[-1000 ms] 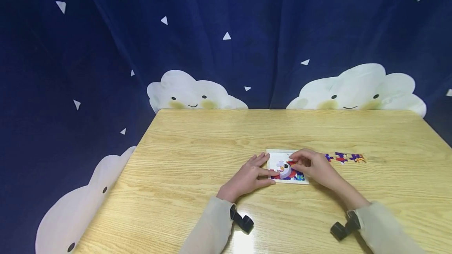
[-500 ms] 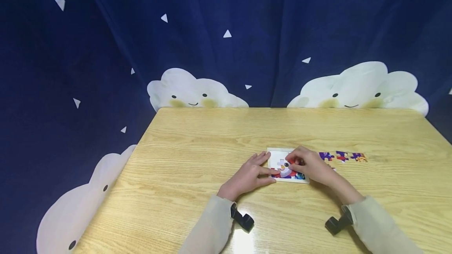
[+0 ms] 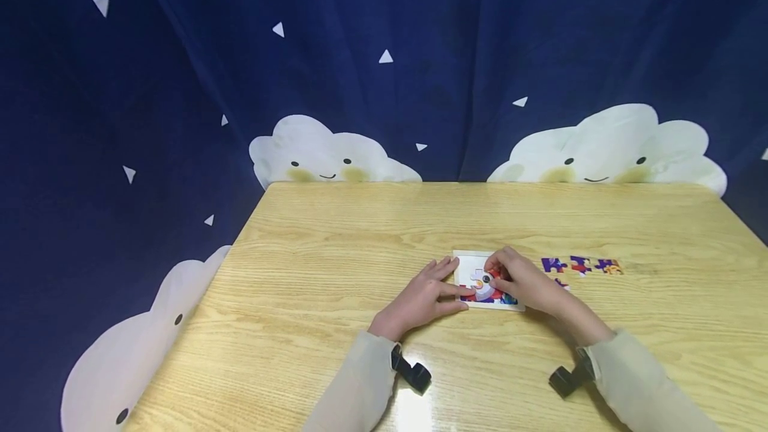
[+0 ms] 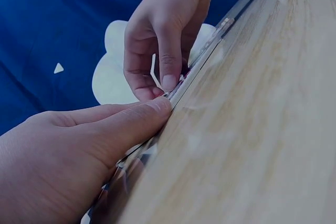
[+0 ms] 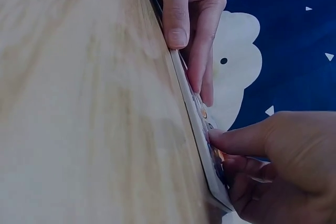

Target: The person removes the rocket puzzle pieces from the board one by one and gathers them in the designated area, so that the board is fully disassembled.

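Note:
A small white-framed jigsaw puzzle (image 3: 492, 306) lies flat on the table, part filled with pieces showing a white bird-like head (image 3: 483, 293) on red and blue. My left hand (image 3: 414, 305) rests on its left side with fingers spread and extended; one finger lies over the pieces, and the thumb presses the near edge. Over the right part of the puzzle, my right hand (image 3: 528, 283) pinches a red puzzle piece (image 3: 497, 273) between thumb and fingers, low against the picture. That piece is mostly hidden by the fingers. In the right wrist view the right thumb (image 5: 231, 141) touches the puzzle's surface.
Loose jigsaw pieces lie in a row to the right of the puzzle: a purple piece (image 3: 552, 265), a purple-red piece (image 3: 580, 264) and an orange-purple piece (image 3: 610, 267). Another piece (image 3: 561, 283) shows partly behind the right hand. A blue curtain (image 3: 384, 85) hangs behind the wooden table (image 3: 288, 325).
My right hand has shifted slightly left over the puzzle, bringing more of the loose pieces into sight behind it. The left hand has stayed in place.

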Available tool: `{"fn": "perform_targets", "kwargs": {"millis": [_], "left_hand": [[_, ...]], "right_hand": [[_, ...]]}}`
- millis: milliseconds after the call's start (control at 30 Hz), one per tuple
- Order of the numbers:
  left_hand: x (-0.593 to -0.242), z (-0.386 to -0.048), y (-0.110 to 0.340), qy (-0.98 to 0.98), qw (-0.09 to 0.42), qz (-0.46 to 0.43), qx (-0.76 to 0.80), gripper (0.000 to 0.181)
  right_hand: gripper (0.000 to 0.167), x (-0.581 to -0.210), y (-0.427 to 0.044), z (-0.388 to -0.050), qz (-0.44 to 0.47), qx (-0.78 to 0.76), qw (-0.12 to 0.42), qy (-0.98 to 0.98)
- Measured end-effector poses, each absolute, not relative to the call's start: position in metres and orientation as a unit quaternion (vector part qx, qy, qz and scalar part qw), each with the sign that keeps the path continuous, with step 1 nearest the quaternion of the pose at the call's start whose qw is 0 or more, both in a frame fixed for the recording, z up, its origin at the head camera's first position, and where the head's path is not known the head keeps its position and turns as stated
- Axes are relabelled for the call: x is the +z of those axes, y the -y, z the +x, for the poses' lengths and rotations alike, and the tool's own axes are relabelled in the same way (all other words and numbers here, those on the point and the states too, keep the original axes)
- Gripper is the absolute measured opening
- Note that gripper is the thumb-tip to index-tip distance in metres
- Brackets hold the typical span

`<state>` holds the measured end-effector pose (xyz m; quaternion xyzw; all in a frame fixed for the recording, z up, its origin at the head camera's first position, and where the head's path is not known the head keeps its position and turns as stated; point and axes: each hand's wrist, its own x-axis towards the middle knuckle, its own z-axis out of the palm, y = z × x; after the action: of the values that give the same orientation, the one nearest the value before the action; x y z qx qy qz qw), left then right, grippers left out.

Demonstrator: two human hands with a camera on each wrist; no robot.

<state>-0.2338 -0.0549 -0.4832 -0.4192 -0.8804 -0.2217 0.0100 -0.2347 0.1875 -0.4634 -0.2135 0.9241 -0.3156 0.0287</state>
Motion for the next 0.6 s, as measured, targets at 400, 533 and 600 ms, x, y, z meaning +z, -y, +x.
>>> {"fn": "perform_targets", "kwargs": {"millis": [400, 533, 600], "left_hand": [[-0.484, -0.235, 0.055, 0.879, 0.011, -0.421, -0.223, 0.033], [-0.484, -0.236, 0.055, 0.878, 0.013, -0.423, -0.223, 0.033], [-0.484, -0.236, 0.055, 0.878, 0.013, -0.423, -0.222, 0.033]], "right_hand": [[0.02, -0.474, -0.189, -0.229, -0.218, -0.33, -0.048, -0.917], [0.019, -0.475, -0.191, -0.227, -0.209, -0.346, -0.054, -0.913], [0.019, -0.474, -0.193, -0.227, -0.202, -0.357, -0.049, -0.911]]}}
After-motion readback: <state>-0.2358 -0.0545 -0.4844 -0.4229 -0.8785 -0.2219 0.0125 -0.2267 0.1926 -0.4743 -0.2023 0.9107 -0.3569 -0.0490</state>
